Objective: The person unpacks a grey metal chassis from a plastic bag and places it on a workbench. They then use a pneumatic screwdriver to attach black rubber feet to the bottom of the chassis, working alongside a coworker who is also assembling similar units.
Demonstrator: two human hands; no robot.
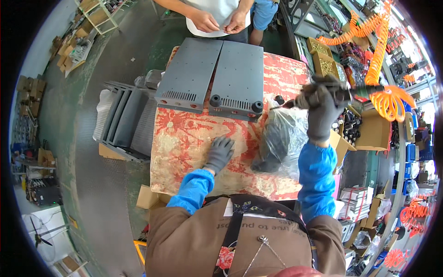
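Observation:
My right hand [323, 108], in a grey glove, is wrapped round a dark air screwdriver [344, 92]. Its bit points left, over the edge of a clear plastic bag [286, 134] with dark contents. Just above the bit is a small black round foot [279, 99]. Flat on the worn red tabletop [194, 134] lies my gloved left hand [219, 154], fingers spread and holding nothing. Beyond it, two grey perforated metal housings [189, 69] lie side by side. The right-hand housing [237, 74] carries two black round feet [257, 106] at its near corners.
An orange coiled hose [380, 51] hangs at the right, beside boxes of small brass-coloured parts [320, 48]. Stacked grey metal panels [127, 115] stand left of the table. Across it, another person's hands [205, 21] meet near the housings' far ends. An open carton [374, 129] is at the right.

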